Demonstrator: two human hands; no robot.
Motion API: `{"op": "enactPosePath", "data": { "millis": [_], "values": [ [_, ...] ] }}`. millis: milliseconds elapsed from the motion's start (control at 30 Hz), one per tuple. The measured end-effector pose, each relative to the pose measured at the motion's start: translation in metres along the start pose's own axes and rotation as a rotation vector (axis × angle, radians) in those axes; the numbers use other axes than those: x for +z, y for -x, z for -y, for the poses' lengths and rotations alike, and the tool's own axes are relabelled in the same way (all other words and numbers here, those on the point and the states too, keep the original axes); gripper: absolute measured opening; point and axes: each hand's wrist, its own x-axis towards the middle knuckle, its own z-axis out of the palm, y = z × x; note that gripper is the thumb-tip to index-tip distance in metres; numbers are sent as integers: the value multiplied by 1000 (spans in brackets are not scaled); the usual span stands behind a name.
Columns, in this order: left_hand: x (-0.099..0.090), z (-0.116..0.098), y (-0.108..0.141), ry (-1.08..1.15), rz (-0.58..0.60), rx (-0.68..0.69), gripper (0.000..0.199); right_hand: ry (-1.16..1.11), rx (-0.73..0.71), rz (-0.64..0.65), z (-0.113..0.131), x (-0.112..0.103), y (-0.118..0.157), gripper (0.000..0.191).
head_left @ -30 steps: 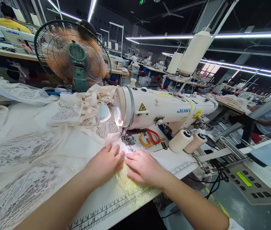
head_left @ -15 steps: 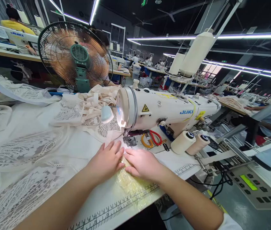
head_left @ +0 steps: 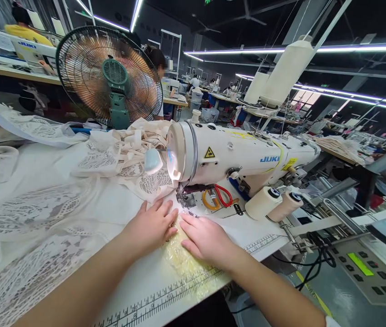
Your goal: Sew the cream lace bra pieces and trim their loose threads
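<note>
My left hand (head_left: pixel 153 227) lies palm down on the sewing table with its fingers stretched toward the needle area. Beside it rests my right hand (head_left: pixel 208 238), also flat, thumb apart from the fingers. Between and below them shows a crinkled, shiny pale yellow patch (head_left: pixel 181 261) on the table. Just ahead of the fingertips is the presser foot (head_left: pixel 183 196) of a white JUKI sewing machine (head_left: pixel 227 152). A pale lace piece (head_left: pixel 153 181) lies left of the machine head. Whatever cloth is under my fingers is mostly hidden.
Lace garments (head_left: pixel 36 211) cover the left side. Yellow-handled (head_left: pixel 209 200) and red-handled (head_left: pixel 223 195) tools lie on the machine bed, near thread cones (head_left: pixel 263 203). A fan (head_left: pixel 114 75) stands behind; a ruler strip (head_left: pixel 165 297) runs along the front edge. Other people sit farther off.
The view has shifted slightly. My hands stay flat near the presser foot, with a slightly wider gap between them. A person's head behind the fan shows more now.
</note>
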Motion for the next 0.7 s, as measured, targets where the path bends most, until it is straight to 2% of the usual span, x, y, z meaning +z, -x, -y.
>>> {"op": "enactPosePath", "data": {
  "millis": [333, 700],
  "values": [
    [1, 10, -5, -20, 14, -78, 35, -49, 7, -57, -1, 6, 6, 39],
    [12, 29, -11, 45, -75, -227, 42, -65, 18, -67, 0, 10, 6, 37]
  ]
}}
